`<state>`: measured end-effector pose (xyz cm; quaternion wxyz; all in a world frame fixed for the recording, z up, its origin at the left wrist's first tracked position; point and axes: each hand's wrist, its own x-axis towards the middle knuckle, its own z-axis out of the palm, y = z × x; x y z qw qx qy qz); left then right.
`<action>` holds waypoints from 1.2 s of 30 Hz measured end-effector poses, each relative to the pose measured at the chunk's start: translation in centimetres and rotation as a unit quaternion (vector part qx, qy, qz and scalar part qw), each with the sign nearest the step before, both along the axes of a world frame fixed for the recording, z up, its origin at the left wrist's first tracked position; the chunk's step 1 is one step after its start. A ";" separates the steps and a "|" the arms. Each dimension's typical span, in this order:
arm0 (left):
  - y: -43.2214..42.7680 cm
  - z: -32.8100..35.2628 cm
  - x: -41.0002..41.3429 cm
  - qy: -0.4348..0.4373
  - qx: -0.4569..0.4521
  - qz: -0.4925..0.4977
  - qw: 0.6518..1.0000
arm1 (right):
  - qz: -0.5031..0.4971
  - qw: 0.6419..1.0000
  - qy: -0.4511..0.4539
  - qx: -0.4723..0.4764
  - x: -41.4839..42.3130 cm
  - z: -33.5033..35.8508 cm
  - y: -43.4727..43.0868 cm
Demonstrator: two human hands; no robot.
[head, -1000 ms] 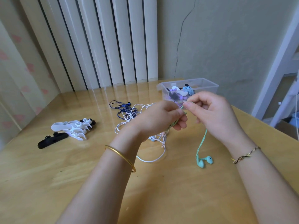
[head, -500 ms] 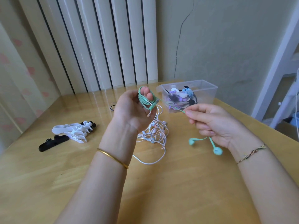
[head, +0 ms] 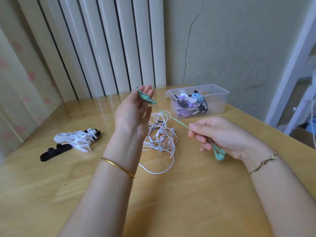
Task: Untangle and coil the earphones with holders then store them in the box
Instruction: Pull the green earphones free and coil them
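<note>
My left hand [head: 132,115] is raised above the table and holds a small coil of the green earphones [head: 145,98] wound round its upper fingers. From the coil the green cord runs taut down to my right hand [head: 222,134], which pinches it at the fingertips. The two green earbuds [head: 219,153] hang from under that hand. A tangle of white, pink and dark earphones [head: 160,137] lies on the table between my hands. White and black holders [head: 75,139] lie in a heap at the left. The clear plastic box [head: 220,100] stands at the back right with several coiled earphones inside.
The wooden table [head: 171,194] has bare surface in front of my arms. Its right edge runs diagonally behind my right wrist. A ribbed white wall panel and a cracked wall stand behind the table.
My hands have drawn apart: the left rose with the green coil on its fingers, the right moved down and right, pulling the cord taut. The earbuds have come up off the table.
</note>
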<state>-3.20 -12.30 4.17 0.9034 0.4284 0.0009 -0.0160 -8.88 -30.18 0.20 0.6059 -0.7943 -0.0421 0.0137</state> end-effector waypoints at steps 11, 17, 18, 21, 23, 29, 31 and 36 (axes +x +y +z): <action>-0.5 -2.4 0.4 -0.245 0.570 0.049 0.782 | 0.051 0.976 -0.155 0.142 -0.7 1.4 0.6; -1.0 -1.1 -1.6 -0.175 0.456 -0.252 0.836 | -0.152 0.947 -0.228 0.168 0.7 0.6 -0.3; -0.9 -1.0 -1.8 -0.167 0.425 -0.289 0.842 | -0.169 0.945 -0.224 0.166 0.8 0.4 -0.3; -1.1 -0.4 -1.7 -0.113 0.253 -0.313 0.909 | -0.181 0.963 -0.161 0.117 1.0 -0.2 -0.4; -1.2 -0.2 -1.2 -0.063 0.165 -0.258 0.950 | -0.133 0.983 -0.109 0.058 0.9 -0.5 0.0; -2.4 -1.6 -1.2 -0.111 0.249 -0.054 0.961 | -0.043 0.987 -0.106 -0.111 0.4 -0.9 2.9; -3.0 -2.2 -1.3 -0.147 0.307 -0.007 0.940 | -0.057 0.972 -0.126 -0.190 0.3 -1.0 3.2; -3.3 -3.0 -1.1 -0.220 0.431 0.040 0.874 | -0.075 0.937 -0.156 -0.303 -0.1 -0.8 3.8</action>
